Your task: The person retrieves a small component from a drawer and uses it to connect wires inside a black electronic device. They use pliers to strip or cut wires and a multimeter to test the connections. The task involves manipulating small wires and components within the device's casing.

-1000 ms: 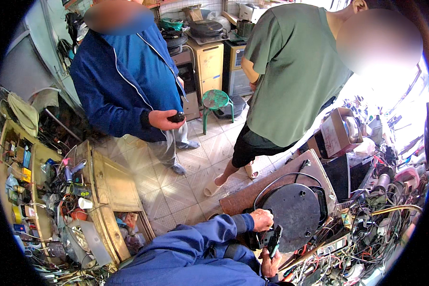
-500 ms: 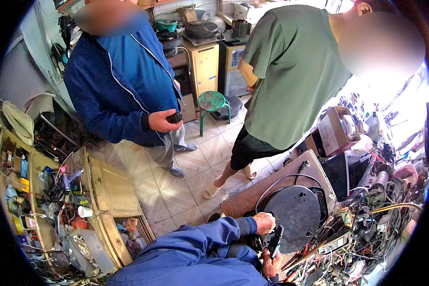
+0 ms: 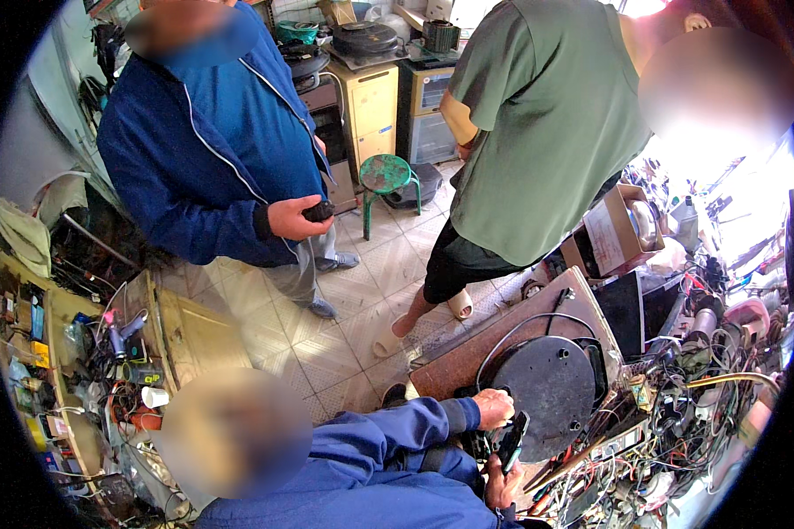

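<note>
At lower right of the frame, the right hand (image 3: 504,485) grips a black tool (image 3: 513,440) beside a black disc (image 3: 551,398), seemingly laid on the brown board (image 3: 453,368) for support, while the left hand (image 3: 493,409) curls, holding what I cannot tell.

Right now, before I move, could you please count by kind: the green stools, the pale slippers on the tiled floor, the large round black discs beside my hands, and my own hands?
Green stool: 1
Pale slippers: 2
Large round black disc: 1
Your own hands: 2
Total: 6
</note>
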Action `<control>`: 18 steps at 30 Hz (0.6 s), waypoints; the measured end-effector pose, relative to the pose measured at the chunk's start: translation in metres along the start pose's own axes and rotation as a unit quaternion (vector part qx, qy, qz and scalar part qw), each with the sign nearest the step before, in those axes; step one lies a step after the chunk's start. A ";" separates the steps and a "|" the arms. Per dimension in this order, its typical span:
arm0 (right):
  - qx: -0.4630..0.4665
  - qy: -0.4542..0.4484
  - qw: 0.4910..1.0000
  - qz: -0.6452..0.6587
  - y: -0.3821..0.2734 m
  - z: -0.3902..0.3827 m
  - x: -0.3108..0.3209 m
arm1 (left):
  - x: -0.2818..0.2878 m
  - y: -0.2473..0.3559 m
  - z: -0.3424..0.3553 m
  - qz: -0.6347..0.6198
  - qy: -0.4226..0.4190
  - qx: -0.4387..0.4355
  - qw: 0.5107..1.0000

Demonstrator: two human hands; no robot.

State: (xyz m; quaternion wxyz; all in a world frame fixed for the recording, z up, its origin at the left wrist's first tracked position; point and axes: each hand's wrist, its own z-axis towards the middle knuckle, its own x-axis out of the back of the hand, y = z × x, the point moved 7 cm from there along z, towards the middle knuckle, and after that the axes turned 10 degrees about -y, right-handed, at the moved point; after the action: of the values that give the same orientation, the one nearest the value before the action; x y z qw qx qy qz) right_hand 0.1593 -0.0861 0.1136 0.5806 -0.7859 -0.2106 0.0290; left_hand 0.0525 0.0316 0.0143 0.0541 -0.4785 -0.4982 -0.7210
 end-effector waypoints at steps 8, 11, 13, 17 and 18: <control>0.010 0.034 0.996 0.087 0.005 -0.012 0.001 | 0.011 0.011 0.004 0.017 -0.038 -0.016 0.999; -0.052 0.053 0.993 0.096 0.131 -0.015 0.036 | 0.045 0.016 -0.008 -0.023 -0.021 -0.019 0.999; -0.046 0.070 0.995 0.051 0.044 -0.006 0.026 | 0.052 0.012 -0.015 -0.030 -0.030 -0.004 0.999; -0.064 0.156 0.976 0.135 0.001 -0.014 0.032 | 0.062 0.027 -0.012 -0.028 -0.065 -0.016 0.997; -0.067 0.167 0.972 0.149 -0.001 -0.017 0.033 | 0.065 0.030 -0.011 -0.033 -0.066 -0.021 0.997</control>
State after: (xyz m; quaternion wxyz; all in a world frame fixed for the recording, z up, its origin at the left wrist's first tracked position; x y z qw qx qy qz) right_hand 0.1939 -0.0889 0.1269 0.5425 -0.8394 0.0071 -0.0306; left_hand 0.0273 0.0341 0.0822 -0.0130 -0.5095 -0.5008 -0.6996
